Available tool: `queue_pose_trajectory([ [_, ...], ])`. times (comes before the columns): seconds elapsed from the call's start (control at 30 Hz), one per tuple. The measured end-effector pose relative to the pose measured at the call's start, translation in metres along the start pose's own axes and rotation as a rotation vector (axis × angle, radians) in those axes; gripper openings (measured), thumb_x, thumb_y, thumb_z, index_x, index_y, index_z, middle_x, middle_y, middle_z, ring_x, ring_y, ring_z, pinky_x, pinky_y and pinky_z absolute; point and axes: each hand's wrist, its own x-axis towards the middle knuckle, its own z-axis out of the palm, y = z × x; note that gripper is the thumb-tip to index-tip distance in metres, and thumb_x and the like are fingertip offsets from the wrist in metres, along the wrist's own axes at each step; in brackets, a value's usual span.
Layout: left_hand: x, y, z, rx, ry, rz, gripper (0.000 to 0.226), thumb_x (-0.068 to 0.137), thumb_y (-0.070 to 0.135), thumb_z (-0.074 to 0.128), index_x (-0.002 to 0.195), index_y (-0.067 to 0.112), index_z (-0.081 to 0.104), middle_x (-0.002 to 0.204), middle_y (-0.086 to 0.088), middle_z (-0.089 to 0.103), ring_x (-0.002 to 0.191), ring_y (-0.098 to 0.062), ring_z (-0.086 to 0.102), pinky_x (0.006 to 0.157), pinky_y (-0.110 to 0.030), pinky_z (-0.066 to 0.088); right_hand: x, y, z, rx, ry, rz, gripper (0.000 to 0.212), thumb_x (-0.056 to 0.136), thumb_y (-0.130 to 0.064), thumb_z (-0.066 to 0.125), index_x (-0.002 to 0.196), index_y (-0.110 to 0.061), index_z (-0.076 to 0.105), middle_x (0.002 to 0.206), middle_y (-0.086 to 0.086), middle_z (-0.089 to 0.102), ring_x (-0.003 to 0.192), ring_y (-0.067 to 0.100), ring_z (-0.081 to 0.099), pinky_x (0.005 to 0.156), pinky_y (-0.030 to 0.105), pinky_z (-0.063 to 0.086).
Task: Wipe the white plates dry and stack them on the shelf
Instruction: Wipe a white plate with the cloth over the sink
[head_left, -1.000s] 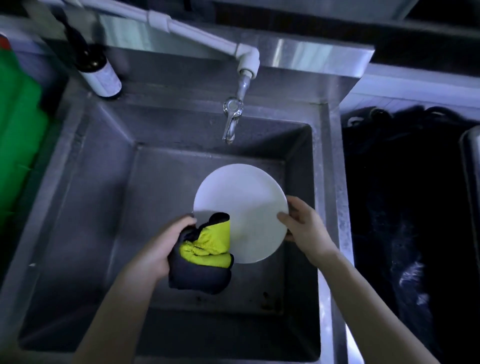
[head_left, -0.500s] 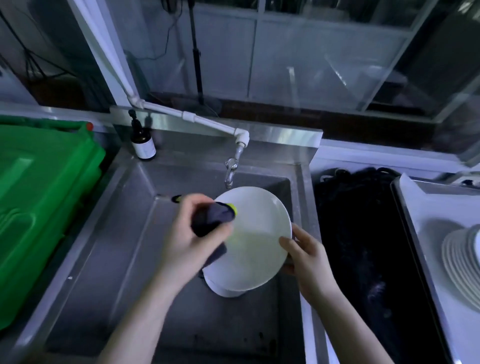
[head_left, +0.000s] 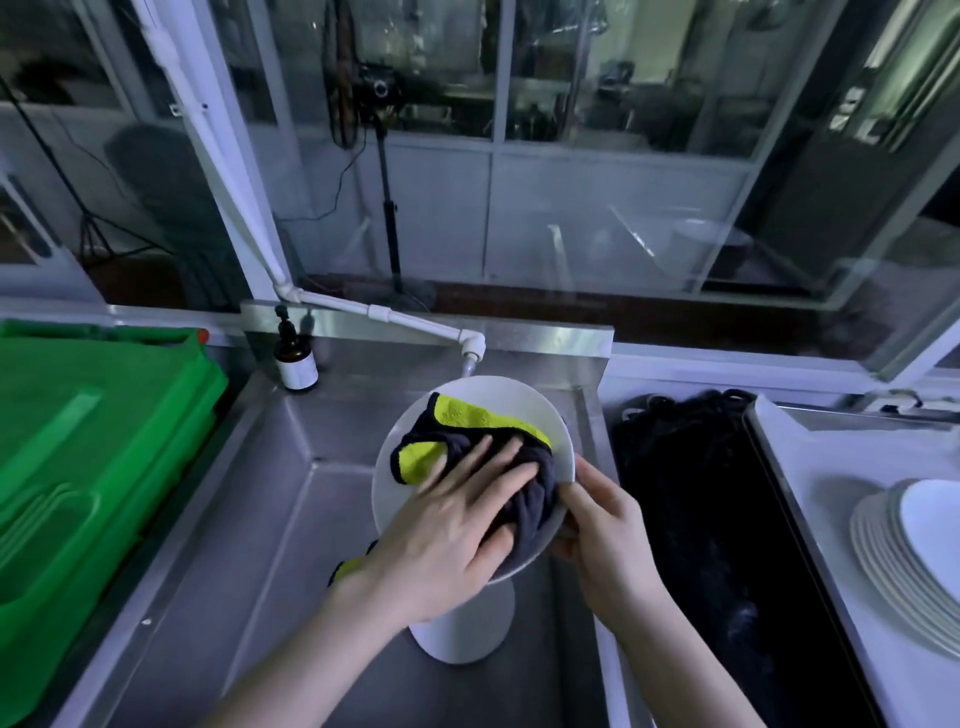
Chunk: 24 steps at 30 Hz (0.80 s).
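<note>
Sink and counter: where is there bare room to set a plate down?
Free: sink floor between its left wall and the lying plate; white counter between black bin and plate stack. Crowded: basin's right side, where left hand and right hand work the held plate.

Dim, bluish light. Steel sink (head_left: 208, 519) in front, steel backsplash behind. White pipe (head_left: 208, 130) slanting down from top left to an elbow above the basin. Brown pump bottle (head_left: 296, 358) upright at back left corner. Green crate (head_left: 78, 467) just left of sink. Right of sink, dark gap with black stuff (head_left: 701, 519) (too dark to identify), then white counter (head_left: 810, 467). Beyond, glazed partition (head_left: 597, 208) with white frames; black stand (head_left: 387, 218) behind glass.
</note>
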Motion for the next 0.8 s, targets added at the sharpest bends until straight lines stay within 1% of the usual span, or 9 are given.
queue_pose_trajectory([
  [0.1,0.016,-0.010,-0.003,-0.015,0.085,-0.233,0.059,0.094,0.037,0.032,0.152,0.024,0.029,0.162,0.007,0.015,0.150,-0.016,0.016,0.115,-0.047,0.022,-0.001,-0.002,0.006,-0.033,-0.034,-0.016,0.040,0.094,-0.004,0.049,0.119,-0.024,0.071,0.099,0.009,0.076,0.083,0.020,0.072,0.064,0.032,0.056],
  [0.2,0.021,-0.025,-0.010,-0.004,0.101,-0.474,0.057,0.094,0.038,0.034,0.150,0.028,0.031,0.162,0.009,0.018,0.150,-0.015,0.017,0.116,-0.042,0.016,0.002,-0.008,0.006,-0.013,0.007,-0.049,0.037,0.086,-0.011,0.055,0.114,-0.025,0.074,0.083,0.006,0.070,0.068,0.017,0.063,0.057,0.030,0.053],
  [0.27,0.008,-0.025,-0.016,0.029,0.102,-0.435,0.057,0.090,0.040,0.035,0.145,0.026,0.042,0.156,0.007,0.033,0.145,-0.018,0.030,0.114,-0.044,0.020,0.007,-0.013,0.003,0.033,0.058,-0.069,0.034,0.090,-0.003,0.054,0.109,-0.021,0.076,0.076,0.004,0.066,0.058,0.012,0.057,0.051,0.025,0.050],
  [0.37,-0.018,-0.008,-0.019,0.037,0.113,-0.268,0.050,0.088,0.035,0.041,0.134,0.021,0.055,0.146,0.006,0.049,0.131,-0.023,0.048,0.106,-0.057,0.031,0.012,-0.015,0.001,0.094,0.095,-0.070,0.036,0.094,0.005,0.048,0.105,-0.014,0.076,0.070,0.002,0.064,0.051,0.006,0.054,0.047,0.021,0.047],
  [0.47,-0.023,0.015,-0.013,0.013,0.086,-0.146,0.049,0.089,0.032,0.045,0.138,0.028,0.047,0.149,0.015,0.042,0.136,-0.013,0.042,0.108,-0.054,0.030,0.012,-0.010,0.008,0.072,0.048,-0.017,0.031,0.096,-0.001,0.050,0.106,-0.015,0.075,0.085,0.011,0.073,0.071,0.018,0.068,0.055,0.029,0.054],
  [0.53,-0.011,0.019,-0.016,-0.022,0.090,-0.097,0.050,0.088,0.031,0.045,0.138,0.032,0.040,0.146,0.020,0.043,0.136,-0.007,0.038,0.112,-0.045,0.026,0.011,-0.002,0.013,0.064,0.001,0.037,0.026,0.095,-0.005,0.052,0.104,-0.013,0.075,0.090,0.020,0.069,0.080,0.028,0.064,0.060,0.032,0.055],
  [0.63,0.013,0.003,-0.030,-0.082,0.071,-0.141,0.051,0.084,0.031,0.045,0.135,0.031,0.041,0.135,0.015,0.052,0.127,-0.010,0.046,0.110,-0.035,0.028,0.008,0.003,0.016,0.085,-0.010,0.069,0.027,0.087,-0.008,0.054,0.104,-0.011,0.074,0.089,0.022,0.059,0.080,0.031,0.051,0.063,0.034,0.053],
  [0.73,0.021,-0.025,-0.039,-0.073,0.100,-0.297,0.055,0.089,0.025,0.049,0.143,0.019,0.040,0.145,0.002,0.048,0.135,-0.018,0.042,0.112,-0.033,0.026,0.009,-0.005,0.017,0.069,0.005,0.001,0.032,0.092,-0.006,0.053,0.112,-0.017,0.075,0.086,0.014,0.070,0.072,0.025,0.064,0.059,0.034,0.054],
  [0.8,0.017,-0.033,-0.040,-0.037,0.112,-0.370,0.056,0.090,0.029,0.044,0.144,0.014,0.040,0.148,-0.003,0.046,0.138,-0.020,0.040,0.112,-0.037,0.026,0.011,-0.014,0.015,0.077,0.053,-0.060,0.035,0.093,0.000,0.050,0.108,-0.018,0.077,0.076,0.005,0.070,0.062,0.016,0.064,0.052,0.029,0.053],
])
